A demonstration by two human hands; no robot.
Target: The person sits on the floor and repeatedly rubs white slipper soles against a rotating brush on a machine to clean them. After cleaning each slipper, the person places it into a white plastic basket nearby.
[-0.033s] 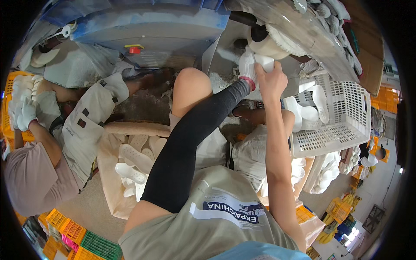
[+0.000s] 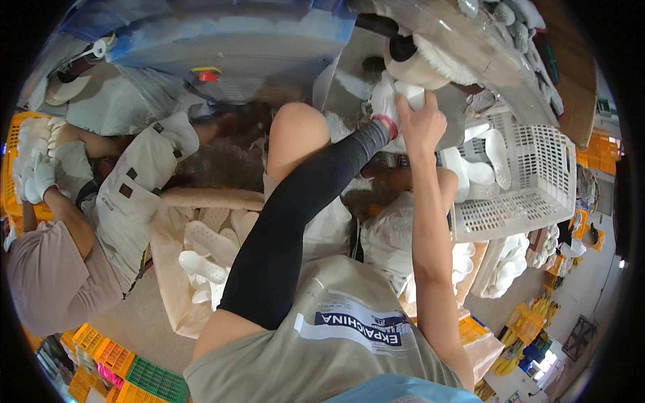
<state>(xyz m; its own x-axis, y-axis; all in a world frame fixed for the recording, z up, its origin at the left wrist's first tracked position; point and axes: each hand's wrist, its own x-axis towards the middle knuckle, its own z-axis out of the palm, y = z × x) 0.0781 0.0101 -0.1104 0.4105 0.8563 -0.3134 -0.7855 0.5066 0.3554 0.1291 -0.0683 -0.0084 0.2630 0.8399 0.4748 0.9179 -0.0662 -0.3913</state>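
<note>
Beneath the cream-coloured buffing wheel [image 2: 418, 72] on the machine, both my hands hold a white shoe-shaped piece [image 2: 411, 96]. My left hand [image 2: 383, 102], in a white glove with a red cuff, is closed against its left side. My bare right hand [image 2: 423, 126] grips it from the right, thumb and fingers around it. The hands hide much of the piece, and I cannot tell whether it touches the wheel. A black sleeve [image 2: 282, 221] covers my left arm.
A white slotted basket [image 2: 517, 218] with white shoe-shaped pieces stands right of my hands. A cloth-lined container [image 2: 171, 295] of perforated white pieces is lower left. At left a co-worker's gloved hands [image 2: 37, 178] handle white pieces. A red button [image 2: 207, 76] sits on the blue machine.
</note>
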